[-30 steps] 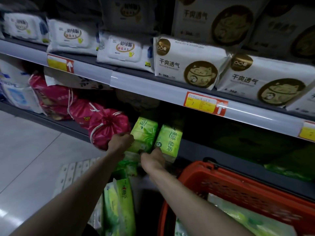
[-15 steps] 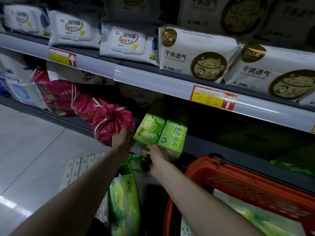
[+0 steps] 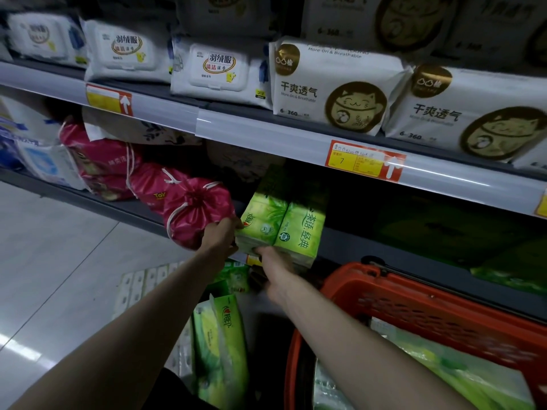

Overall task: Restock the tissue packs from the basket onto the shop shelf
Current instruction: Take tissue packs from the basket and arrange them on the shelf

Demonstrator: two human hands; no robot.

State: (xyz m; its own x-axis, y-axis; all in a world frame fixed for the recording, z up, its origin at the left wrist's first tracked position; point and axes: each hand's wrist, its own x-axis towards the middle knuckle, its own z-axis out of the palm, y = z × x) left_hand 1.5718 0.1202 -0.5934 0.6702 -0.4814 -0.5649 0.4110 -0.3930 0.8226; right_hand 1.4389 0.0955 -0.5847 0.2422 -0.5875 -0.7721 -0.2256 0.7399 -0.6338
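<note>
Pale tiled floor [image 3: 44, 261] is seen to the left of the green tissue pack [image 3: 281, 229], and shop shelving fills the view above and to both sides of it. The pack itself is set at the front edge of the dark shelf [image 3: 370, 247], its far end lost in shadow and its near end projecting past the shelf lip. Just above it runs a grey shelf rail [image 3: 266, 134] on which a red and yellow price tag [image 3: 364, 161] is fixed, up and to the right of the pack. Below and to its right a red basket [image 3: 414, 306] is seen, with more green packs [image 3: 444, 371] lying inside. Both bare forearms are stretched up toward the pack. The left hand [image 3: 220, 235] is curled against its left end and grips the corner there. The right hand [image 3: 275, 261] is laid at its near lower edge with the fingers tucked beneath; how far they are curled cannot be told, as that part is blurred. Pink drawstring bags [image 3: 195, 211] are pressed against the back of the left hand, crowding the pack's left side. White cat-printed packs [image 3: 334, 87] and white wipe packs [image 3: 213, 72] are stacked on the shelf above it, and further green packages [image 3: 222, 344] stand below it.
</note>
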